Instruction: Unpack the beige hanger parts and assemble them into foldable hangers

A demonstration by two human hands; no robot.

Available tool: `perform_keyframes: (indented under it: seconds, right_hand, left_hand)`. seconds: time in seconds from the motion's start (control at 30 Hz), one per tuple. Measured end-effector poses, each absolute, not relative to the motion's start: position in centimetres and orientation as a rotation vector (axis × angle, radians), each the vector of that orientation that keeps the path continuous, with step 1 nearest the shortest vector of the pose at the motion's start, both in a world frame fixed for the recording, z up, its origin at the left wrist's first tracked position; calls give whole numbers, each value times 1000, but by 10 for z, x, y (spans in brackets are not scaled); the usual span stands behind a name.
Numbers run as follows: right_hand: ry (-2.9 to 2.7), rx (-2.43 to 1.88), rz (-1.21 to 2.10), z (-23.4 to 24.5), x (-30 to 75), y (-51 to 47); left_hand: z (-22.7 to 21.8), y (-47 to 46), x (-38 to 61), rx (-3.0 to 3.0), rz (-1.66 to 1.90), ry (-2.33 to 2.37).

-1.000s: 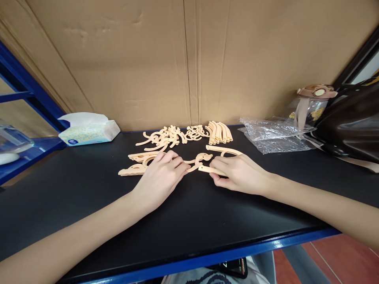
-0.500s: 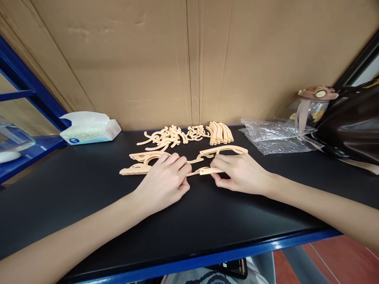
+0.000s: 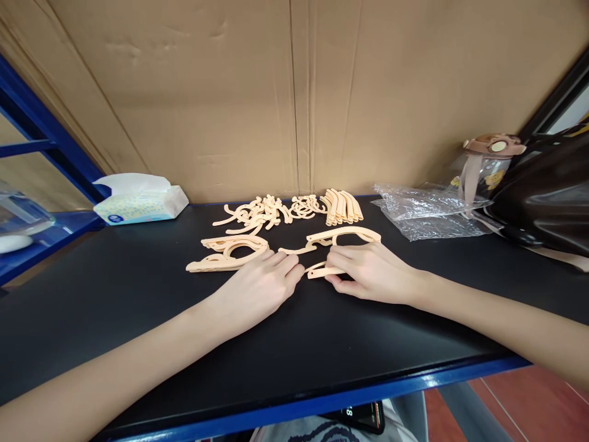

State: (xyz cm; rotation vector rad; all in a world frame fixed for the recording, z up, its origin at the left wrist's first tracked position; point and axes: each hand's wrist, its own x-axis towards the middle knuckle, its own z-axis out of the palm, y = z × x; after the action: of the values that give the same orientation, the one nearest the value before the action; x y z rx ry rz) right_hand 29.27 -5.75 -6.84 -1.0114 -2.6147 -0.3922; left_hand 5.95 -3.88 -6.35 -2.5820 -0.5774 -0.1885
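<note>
Both my hands rest on a black table (image 3: 138, 307) among flat beige plastic hanger parts. My right hand (image 3: 368, 273) pinches the end of a beige hanger piece (image 3: 343, 236) that curves away behind it. My left hand (image 3: 257, 285) lies next to it with fingers stretched flat on the table, fingertips close to the piece's near end (image 3: 317, 270), holding nothing. Just left of my left hand lie stacked hanger arms (image 3: 225, 253).
A heap of loose beige hooks (image 3: 262, 215) and a row of curved arms (image 3: 343, 205) lie near the cardboard back wall. A tissue pack (image 3: 140, 199) sits far left. Clear plastic bags (image 3: 423, 212), a drinking bottle (image 3: 485, 162) and a dark bag (image 3: 547, 196) stand at the right.
My left hand has let go of the piece's near end and flattened on the table, sliding slightly toward me. My right hand keeps hold of the piece.
</note>
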Motion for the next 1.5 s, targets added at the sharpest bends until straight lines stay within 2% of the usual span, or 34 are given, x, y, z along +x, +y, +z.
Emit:
perform_keyframes:
  seconds: [0.23, 0.53, 0.83, 1.2, 1.5]
  right_hand:
    - [-2602, -987, -431, -69, 291, -57]
    - [-2574, -991, -466, -68, 292, -59]
    - [-2627, -1013, -478, -65, 294, -58]
    - [-2682, -1026, -455, -65, 294, -57]
    - [-2696, -995, -430, -66, 294, -57]
  left_hand:
    - [-61, -40, 58, -2638, -178, -617]
    - [-58, -39, 58, -2696, -368, -745]
    - [-58, -40, 59, -2719, -208, -856]
    - [-63, -40, 57, -2812, -417, -978]
    - [-62, -37, 56, -2923, -327, -1026]
